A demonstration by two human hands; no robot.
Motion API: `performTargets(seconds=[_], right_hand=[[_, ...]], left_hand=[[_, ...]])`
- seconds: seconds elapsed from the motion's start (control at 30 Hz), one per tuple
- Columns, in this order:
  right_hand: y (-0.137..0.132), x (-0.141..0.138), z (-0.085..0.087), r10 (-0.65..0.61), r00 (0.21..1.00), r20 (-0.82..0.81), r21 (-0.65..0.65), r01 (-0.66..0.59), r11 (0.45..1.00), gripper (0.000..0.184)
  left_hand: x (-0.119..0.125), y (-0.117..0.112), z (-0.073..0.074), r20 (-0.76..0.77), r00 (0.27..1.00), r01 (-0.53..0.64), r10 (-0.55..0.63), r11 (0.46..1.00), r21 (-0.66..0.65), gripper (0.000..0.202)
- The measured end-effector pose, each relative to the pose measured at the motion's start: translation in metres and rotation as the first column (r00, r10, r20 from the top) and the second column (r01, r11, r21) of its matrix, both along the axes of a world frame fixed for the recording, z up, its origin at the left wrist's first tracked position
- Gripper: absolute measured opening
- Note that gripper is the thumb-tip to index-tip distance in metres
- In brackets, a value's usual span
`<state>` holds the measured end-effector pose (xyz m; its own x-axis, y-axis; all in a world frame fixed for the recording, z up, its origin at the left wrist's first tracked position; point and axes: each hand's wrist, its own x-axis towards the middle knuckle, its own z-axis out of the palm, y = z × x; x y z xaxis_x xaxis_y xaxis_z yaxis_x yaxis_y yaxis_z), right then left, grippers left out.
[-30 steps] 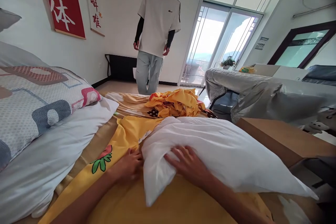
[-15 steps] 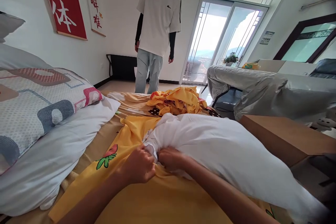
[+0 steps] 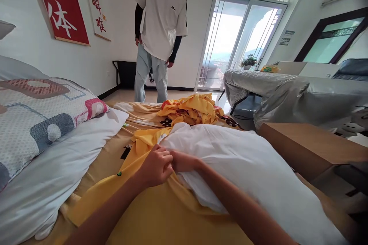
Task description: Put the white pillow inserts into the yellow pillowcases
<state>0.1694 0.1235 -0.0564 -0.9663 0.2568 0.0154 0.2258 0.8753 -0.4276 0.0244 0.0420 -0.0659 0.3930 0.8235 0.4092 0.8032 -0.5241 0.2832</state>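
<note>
A plump white pillow (image 3: pixel 253 168) lies across the bed on the right, partly over a yellow printed cloth that looks like a pillowcase (image 3: pixel 161 214). My left hand (image 3: pixel 156 164) is closed in a fist on the yellow pillowcase near the pillow's left end. Right against it, my right hand (image 3: pixel 184 161) grips the near-left end of the pillow, its fingertips hidden behind the left hand. The two hands touch, and the fabric between them is mostly covered.
Crumpled yellow bedding (image 3: pixel 192 109) is heaped at the bed's far end. A patterned pillow (image 3: pixel 57 122) rests on a white one (image 3: pixel 71 160) at left. A cardboard box (image 3: pixel 310 141) stands right. Beyond the bed stands a person (image 3: pixel 162 19); a plastic-covered table (image 3: pixel 330 88) is at back right.
Both hands have risen slightly and come together, drawing the pillow's end and the yellow cloth along. The person beyond the bed leans and has shifted left in view.
</note>
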Motion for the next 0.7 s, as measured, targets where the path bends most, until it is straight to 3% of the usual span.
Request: performTargets(seconds=[0.07,0.13,0.23,0.3,0.37,0.43,0.53,0.6,0.63,0.7], right_hand=[[-0.014,0.033,0.011,-0.065,0.997,-0.045,0.066,0.067,0.996,0.035],[-0.037,0.073,0.010,-0.173,0.980,-0.100,0.243,0.193,0.951,0.056],[-0.070,0.122,-0.019,-0.290,0.948,-0.134,0.582,0.312,0.751,0.084],[-0.079,0.137,-0.045,-0.332,0.930,-0.156,0.734,0.334,0.592,0.087],[-0.070,0.137,-0.058,-0.345,0.927,-0.147,0.801,0.317,0.509,0.079],[-0.049,0.126,-0.046,-0.333,0.939,-0.082,0.790,0.265,0.552,0.071],[-0.011,0.099,0.003,-0.300,0.954,-0.011,0.670,0.229,0.706,0.062],[0.005,0.077,0.031,-0.320,0.946,-0.058,0.569,0.295,0.768,0.058],[0.009,0.067,0.037,-0.326,0.942,-0.084,0.500,0.323,0.804,0.054],[0.011,0.050,0.029,-0.315,0.944,-0.100,0.351,0.330,0.877,0.043]], left_hand=[[-0.010,-0.002,-0.013,0.007,1.000,-0.007,0.008,0.990,-0.140,0.016],[-0.020,-0.005,-0.031,-0.006,1.000,0.001,-0.002,0.974,-0.227,0.018],[-0.029,-0.008,-0.052,-0.019,1.000,-0.003,-0.003,0.961,-0.278,0.017],[-0.027,-0.009,-0.055,-0.038,0.999,-0.011,0.000,0.959,-0.284,0.016],[-0.021,-0.012,-0.048,-0.098,0.995,-0.004,-0.023,0.964,-0.266,0.016],[-0.011,-0.018,-0.035,-0.186,0.980,0.028,-0.072,0.974,-0.226,0.017],[0.009,-0.029,-0.010,-0.281,0.951,0.093,-0.131,0.985,-0.144,0.019],[0.024,-0.031,0.008,-0.293,0.946,0.120,-0.138,0.990,-0.080,0.018],[0.032,-0.030,0.017,-0.276,0.952,0.126,-0.135,0.991,-0.051,0.018],[0.044,-0.021,0.031,-0.188,0.976,0.106,-0.109,0.994,-0.026,0.016]])
